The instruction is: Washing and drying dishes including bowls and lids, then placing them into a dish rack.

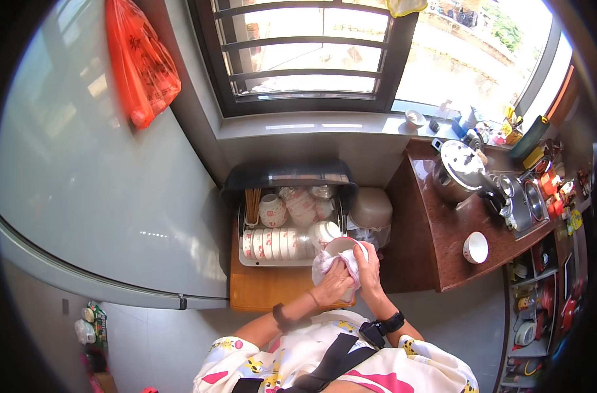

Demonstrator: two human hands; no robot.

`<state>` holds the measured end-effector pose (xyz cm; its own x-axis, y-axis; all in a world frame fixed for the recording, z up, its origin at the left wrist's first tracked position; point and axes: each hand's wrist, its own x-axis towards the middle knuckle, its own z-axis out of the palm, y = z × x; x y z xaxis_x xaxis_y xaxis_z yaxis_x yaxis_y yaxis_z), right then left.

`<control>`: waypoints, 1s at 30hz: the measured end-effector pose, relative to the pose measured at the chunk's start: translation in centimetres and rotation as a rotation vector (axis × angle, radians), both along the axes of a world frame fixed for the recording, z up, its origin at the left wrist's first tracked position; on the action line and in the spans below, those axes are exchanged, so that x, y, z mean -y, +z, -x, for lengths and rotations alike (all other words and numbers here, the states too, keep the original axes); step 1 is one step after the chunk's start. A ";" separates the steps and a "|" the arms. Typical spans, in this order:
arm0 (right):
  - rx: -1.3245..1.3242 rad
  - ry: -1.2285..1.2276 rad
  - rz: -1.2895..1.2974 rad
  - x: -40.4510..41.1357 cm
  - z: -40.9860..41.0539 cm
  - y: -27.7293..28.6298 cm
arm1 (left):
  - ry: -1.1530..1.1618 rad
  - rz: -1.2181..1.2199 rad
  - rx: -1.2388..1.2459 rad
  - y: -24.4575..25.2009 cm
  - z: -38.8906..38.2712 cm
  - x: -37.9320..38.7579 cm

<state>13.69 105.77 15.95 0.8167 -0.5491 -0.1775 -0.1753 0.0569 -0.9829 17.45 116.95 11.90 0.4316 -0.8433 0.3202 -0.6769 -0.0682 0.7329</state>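
Observation:
My right hand [369,270] grips the rim of a white bowl [345,244] with a reddish edge. A pale cloth [323,265] lies bunched inside and over the bowl's side, and my left hand [334,283] presses it against the bowl; its fingertips are partly hidden in the folds. Just beyond the hands stands a dish rack [279,264] with a raised dark lid [288,173]. In it a row of patterned bowls [274,244] stands on edge, with more bowls [273,211] behind and wooden chopsticks [253,205] at the left.
The rack rests on a wooden cabinet top [269,287]. On the right, a brown counter [426,211] holds a small bowl [475,247] and a lidded metal pot [458,172]. At left stands a large refrigerator [107,196] with a red plastic bag [144,73] beside its top. A window is ahead.

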 end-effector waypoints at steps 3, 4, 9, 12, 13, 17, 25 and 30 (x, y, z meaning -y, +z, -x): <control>0.013 0.047 -0.055 0.4 -0.4 -0.8 | 0.063 0.130 -0.165 1.1 0.8 -0.7; 0.040 0.052 -0.160 0.5 -0.4 -1.2 | 0.017 0.032 -0.038 1.5 0.7 -1.2; 0.045 0.155 -0.326 -0.9 -0.2 -1.0 | 0.036 -0.270 0.109 2.5 0.3 -3.5; 0.090 0.203 -0.146 -1.8 -1.0 -0.9 | 0.266 -0.248 0.175 2.9 0.0 -4.4; 0.069 0.208 -0.157 -2.2 -1.3 -0.5 | 0.268 -0.261 0.154 3.5 0.0 -4.7; -0.013 0.330 0.116 -4.6 -1.5 1.6 | 0.539 -0.141 -0.086 4.2 0.5 -6.7; -0.165 0.503 0.156 -8.9 -4.3 0.9 | 0.846 -0.363 0.309 2.6 -0.7 -13.8; -0.159 0.552 -0.041 -10.4 -8.4 -4.4 | 0.843 1.004 -1.029 -1.1 -3.3 -19.5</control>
